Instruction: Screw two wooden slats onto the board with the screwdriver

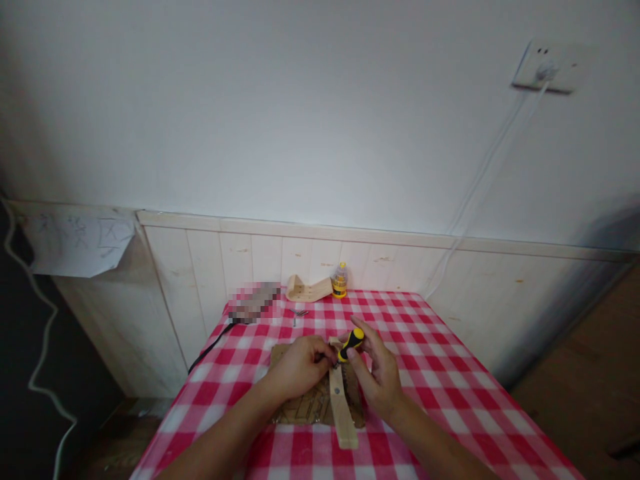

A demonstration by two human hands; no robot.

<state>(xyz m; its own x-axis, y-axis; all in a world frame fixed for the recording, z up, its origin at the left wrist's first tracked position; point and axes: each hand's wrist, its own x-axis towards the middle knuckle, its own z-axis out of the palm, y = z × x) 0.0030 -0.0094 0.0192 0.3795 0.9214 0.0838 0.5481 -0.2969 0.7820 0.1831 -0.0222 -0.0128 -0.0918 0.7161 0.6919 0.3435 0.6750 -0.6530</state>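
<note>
A pale, slightly bent wooden strip [341,413] lies lengthwise on a scuffed brown board [295,412], its near end reaching past the board's edge. A round metal screw head [337,391] shows in the strip's middle. My right hand [381,377] grips a short yellow-and-black screwdriver [353,343] between thumb and fingers; the handle tilts up and right, its tip down by the strip. My left hand [306,365] is closed, its fingertips pinched at the strip's left side near the screwdriver tip. What those fingertips hold is hidden.
Several loose screws [300,312] lie beyond the board. At the back by the wall are a curved wooden piece [310,291] and a yellow-labelled bottle [340,283]. A pixelated object [256,303] with a black strap lies back left. A red-and-white checked cloth [425,400] covers the table.
</note>
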